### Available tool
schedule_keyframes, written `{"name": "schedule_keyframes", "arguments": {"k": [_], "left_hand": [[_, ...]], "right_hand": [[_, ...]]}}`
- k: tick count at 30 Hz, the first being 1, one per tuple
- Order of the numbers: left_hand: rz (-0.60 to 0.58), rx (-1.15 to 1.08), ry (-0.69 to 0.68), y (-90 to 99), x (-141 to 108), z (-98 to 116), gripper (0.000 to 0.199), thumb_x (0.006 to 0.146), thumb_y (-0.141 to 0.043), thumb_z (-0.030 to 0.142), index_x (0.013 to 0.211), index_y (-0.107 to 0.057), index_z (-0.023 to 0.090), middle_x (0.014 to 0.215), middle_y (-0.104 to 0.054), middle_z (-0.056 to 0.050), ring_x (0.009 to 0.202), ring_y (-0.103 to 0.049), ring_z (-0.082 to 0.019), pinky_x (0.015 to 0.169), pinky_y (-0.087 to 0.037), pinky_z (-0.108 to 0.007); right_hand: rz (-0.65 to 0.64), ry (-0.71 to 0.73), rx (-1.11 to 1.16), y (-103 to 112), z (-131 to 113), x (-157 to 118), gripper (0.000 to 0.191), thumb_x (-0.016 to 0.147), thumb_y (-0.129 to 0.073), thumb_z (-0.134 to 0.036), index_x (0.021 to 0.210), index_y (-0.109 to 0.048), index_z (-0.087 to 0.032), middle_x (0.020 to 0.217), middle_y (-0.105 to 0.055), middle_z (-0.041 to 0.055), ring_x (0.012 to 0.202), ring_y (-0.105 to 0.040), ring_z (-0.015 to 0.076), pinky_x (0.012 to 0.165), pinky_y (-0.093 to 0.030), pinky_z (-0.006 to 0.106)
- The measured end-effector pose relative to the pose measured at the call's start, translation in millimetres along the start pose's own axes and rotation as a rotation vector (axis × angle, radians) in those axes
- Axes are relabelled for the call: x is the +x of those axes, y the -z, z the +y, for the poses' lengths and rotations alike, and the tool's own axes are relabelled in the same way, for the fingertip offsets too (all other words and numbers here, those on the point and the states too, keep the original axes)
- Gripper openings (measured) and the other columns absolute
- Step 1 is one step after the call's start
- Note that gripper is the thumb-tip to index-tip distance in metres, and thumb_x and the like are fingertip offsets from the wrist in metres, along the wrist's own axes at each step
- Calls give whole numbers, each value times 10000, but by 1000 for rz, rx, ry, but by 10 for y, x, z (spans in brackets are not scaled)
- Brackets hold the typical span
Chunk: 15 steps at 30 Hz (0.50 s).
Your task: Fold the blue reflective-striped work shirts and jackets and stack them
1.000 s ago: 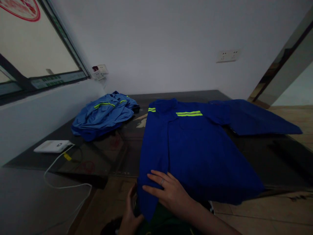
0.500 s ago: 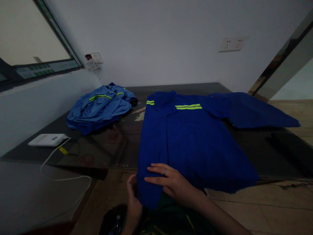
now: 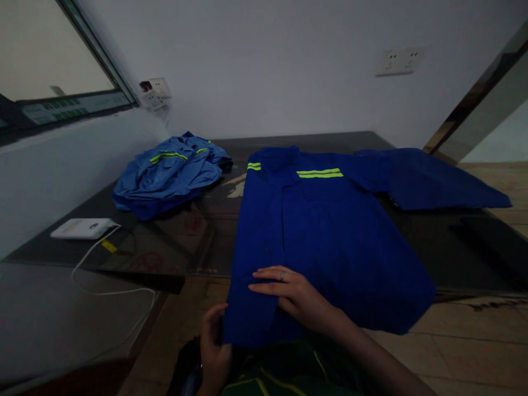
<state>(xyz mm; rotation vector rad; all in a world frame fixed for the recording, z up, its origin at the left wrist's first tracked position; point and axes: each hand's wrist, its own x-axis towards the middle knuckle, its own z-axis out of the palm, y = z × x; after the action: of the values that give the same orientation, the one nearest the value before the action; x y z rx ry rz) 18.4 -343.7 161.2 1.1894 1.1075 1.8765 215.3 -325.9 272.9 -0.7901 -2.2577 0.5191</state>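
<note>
A dark blue work jacket (image 3: 325,236) with yellow-green reflective strips lies front up on the table, its left side folded inward in a straight edge. Its lower end hangs over the near table edge toward me. My left hand (image 3: 215,341) is closed at the lower left edge of the jacket, fingers curled and partly hidden by the cloth. Across the jacket's lower front rests my right hand (image 3: 295,294), a ring on one finger, its fingers stretched out and pressing on the fabric. One sleeve (image 3: 441,179) reaches out to the right.
On the dark table (image 3: 214,214), a heap of lighter blue clothes (image 3: 169,173) sits at the back left. A white power bank (image 3: 82,227) with a white cable (image 3: 111,293) lies at the left. Wall sockets (image 3: 399,60) are behind the table.
My left hand has moved left and down with the jacket's lower left corner, which now lies straighter and wider. My right hand stays on the cloth. The view has tilted slightly.
</note>
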Motion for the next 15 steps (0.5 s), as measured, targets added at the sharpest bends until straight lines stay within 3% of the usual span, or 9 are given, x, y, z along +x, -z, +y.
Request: {"name": "schedule_keyframes", "arguments": {"k": [5, 11, 15], "left_hand": [[-124, 16, 8, -131, 9, -26, 532, 773, -592, 335, 1280, -517, 194, 1315, -551, -112, 1198, -535, -262, 999, -441, -372], [-205, 159, 51, 77, -36, -50, 391, 772, -593, 386, 1121, -699, 246, 1215, -649, -87, 1132, -596, -317, 979, -474, -420], [-280, 206, 8, 215, -28, -120, 364, 799, -540, 462, 1011, -760, 265, 1167, -679, -89, 1096, -623, -319, 980, -479, -424]], "right_hand": [[-9, 26, 32, -10, -57, 24, 404, 927, -426, -75, 1236, -623, -245, 1284, -603, 54, 1243, -488, 127, 1062, -404, 350], [-74, 54, -160, 122, -49, -102, 333, 949, -457, -153, 1205, -649, -242, 1301, -592, 67, 1270, -465, 153, 1059, -414, 360], [-160, 52, -376, 122, 6, -239, 320, 934, -501, -178, 1202, -650, -270, 1310, -594, 67, 1300, -451, 203, 1089, -370, 477]]}}
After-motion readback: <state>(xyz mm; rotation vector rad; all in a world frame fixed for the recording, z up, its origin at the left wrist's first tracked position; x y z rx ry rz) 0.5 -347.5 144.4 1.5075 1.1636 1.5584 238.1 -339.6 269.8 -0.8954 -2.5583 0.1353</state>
